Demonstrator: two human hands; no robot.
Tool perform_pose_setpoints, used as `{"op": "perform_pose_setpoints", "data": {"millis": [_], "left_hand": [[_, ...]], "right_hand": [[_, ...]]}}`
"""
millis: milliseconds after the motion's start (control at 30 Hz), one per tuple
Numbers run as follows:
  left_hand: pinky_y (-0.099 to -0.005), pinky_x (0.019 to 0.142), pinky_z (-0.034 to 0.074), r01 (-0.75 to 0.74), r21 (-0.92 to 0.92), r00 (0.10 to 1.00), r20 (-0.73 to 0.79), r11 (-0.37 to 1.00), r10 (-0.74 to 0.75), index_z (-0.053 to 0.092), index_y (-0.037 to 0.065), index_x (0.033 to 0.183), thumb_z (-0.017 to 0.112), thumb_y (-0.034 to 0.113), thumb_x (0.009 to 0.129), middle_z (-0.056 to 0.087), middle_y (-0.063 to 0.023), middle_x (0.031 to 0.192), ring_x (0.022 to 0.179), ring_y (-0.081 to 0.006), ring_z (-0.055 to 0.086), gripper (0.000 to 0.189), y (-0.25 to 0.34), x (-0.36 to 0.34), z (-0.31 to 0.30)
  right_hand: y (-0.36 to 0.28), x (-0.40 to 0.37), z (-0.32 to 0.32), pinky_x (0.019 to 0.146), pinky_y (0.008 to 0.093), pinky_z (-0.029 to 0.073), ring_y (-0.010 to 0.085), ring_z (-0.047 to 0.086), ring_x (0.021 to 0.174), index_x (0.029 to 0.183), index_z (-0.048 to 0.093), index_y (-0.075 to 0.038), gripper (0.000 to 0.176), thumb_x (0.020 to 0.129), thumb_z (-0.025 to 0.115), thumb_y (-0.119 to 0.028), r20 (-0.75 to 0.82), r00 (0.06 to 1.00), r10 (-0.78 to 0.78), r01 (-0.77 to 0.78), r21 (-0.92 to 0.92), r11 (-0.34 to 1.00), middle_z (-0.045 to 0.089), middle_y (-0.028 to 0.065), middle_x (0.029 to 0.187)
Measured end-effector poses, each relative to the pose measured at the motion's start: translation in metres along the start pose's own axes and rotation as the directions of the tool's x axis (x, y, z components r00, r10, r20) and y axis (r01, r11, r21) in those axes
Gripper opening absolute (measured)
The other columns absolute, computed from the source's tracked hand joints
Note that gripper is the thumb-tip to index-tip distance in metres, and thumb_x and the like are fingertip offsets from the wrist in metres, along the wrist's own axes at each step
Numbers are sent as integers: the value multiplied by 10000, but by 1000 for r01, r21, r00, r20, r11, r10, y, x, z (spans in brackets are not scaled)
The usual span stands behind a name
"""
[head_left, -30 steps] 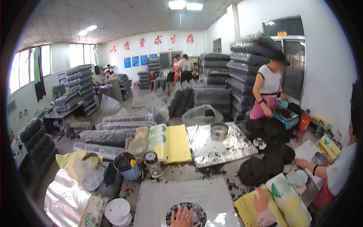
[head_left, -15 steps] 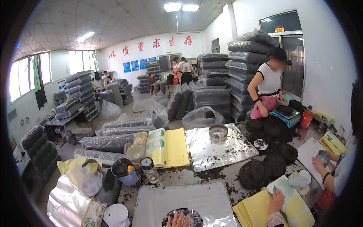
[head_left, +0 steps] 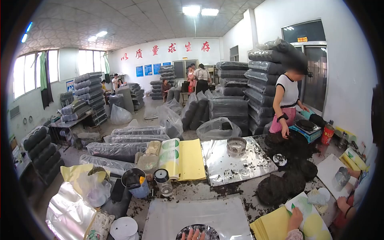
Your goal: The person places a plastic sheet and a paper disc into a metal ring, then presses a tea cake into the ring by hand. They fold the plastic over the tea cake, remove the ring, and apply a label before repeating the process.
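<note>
Fingertips (head_left: 196,232) of left hand (head_left: 192,237) on disc (head_left: 210,232) — grip hidden; right hand (head_left: 296,219) seemingly flat on wrapper (head_left: 315,226).

Red characters (head_left: 166,49) on the far wall (head_left: 120,69) read "质量求生存".

Single head-worn fisheye view, facing forward over worktable (head_left: 208,186) into hall; wide, distant.
</note>
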State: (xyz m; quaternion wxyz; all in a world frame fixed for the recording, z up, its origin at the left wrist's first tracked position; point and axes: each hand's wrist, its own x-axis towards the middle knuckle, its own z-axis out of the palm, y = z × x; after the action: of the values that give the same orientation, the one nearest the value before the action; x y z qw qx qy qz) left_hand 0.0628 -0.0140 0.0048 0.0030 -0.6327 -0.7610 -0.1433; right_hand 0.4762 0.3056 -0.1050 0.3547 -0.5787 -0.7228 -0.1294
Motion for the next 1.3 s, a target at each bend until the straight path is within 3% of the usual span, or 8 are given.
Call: {"op": "perform_pose_setpoints", "data": {"millis": [433,633,733,900,1000,1033,1200,1300], "left_hand": [[-585,1183,132,-19,17,999,-33,1000,19,360,17,1486,593,543,870,347,-230,1523,1457,-402,227,843,-5,0,8],[-596,1154,184,7,-171,1000,-19,985,-10,447,66,1444,612,364,919,370,-202,1508,1447,-404,256,626,-18,2,15],[-577,1164,174,12,-108,1000,-12,994,-14,432,55,1454,623,364,912,337,-224,1523,1448,-417,244,653,-10,4,10],[-568,1169,175,27,-113,998,-49,993,-33,438,57,1450,626,367,908,332,-225,1527,1448,-426,236,652,-8,3,13],[-558,1168,195,-70,-61,997,41,996,73,495,94,1417,631,333,893,403,-176,1500,1447,-417,245,592,-18,2,16],[-574,1165,192,-31,-519,999,16,854,46,525,122,1397,623,327,879,448,-138,1482,1450,-381,268,566,-29,2,35],[-611,1167,134,-37,-241,999,11,970,41,564,137,1360,597,402,904,520,-96,1432,1406,-327,377,529,-23,0,18],[-609,1175,88,27,-648,1000,16,761,-22,540,139,1381,608,418,901,511,-101,1439,1420,-337,356,559,-25,-3,26]], "right_hand": [[-22,10,-48,912,489,467,412,578,1053,1101,594,-3,411,710,722,2,54,996,-66,60,106,993,616,219,1116],[0,97,-97,577,420,438,268,611,588,740,646,35,266,874,627,-193,239,962,130,-167,145,975,633,203,669],[-108,145,-232,619,237,447,113,592,686,806,668,6,253,983,577,-150,153,972,176,-232,542,807,664,7,749],[-221,2,-106,1136,420,335,328,424,1372,1484,346,28,595,946,562,-105,443,845,-299,-133,716,685,411,245,1488],[-313,-62,-112,1145,453,327,412,391,1383,1453,358,76,781,877,669,-350,305,652,-694,285,750,597,397,292,1469],[-330,-60,-118,1150,459,318,406,377,1395,1443,361,90,813,875,663,-408,215,588,-780,344,806,482,396,294,1469],[-346,-73,-123,1181,516,218,403,307,1434,1461,306,106,932,865,619,-539,443,417,-794,353,726,590,348,292,1501],[-361,-42,-106,1188,546,167,404,275,1447,1485,265,92,957,873,583,-572,347,487,-801,134,877,462,309,282,1527]]}}
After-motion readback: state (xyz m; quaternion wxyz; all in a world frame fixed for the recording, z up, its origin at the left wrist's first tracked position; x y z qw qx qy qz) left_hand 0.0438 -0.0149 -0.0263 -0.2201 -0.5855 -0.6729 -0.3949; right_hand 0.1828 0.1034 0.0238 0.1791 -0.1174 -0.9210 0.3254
